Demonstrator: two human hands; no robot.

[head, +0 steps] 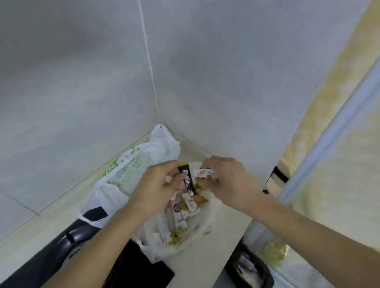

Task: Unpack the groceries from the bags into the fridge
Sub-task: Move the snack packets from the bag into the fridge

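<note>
A white plastic grocery bag (135, 166) with green print lies open on the pale counter, in the corner of the tiled walls. Several small wrapped snack packets (181, 209) spill from its mouth. My left hand (156, 188) is closed around a black stick packet (187, 178) with a yellow top. My right hand (228, 177) grips a small white packet (204, 173) with red print. Both hands hover just above the pile, close together. The fridge (356, 143) with a yellowish patterned door stands at the right.
A black stovetop (130, 276) with a dark pan (79, 234) lies at the left of the counter (202, 265). A black bin (250, 275) with rubbish sits on the floor between counter and fridge. Grey tiled walls rise behind.
</note>
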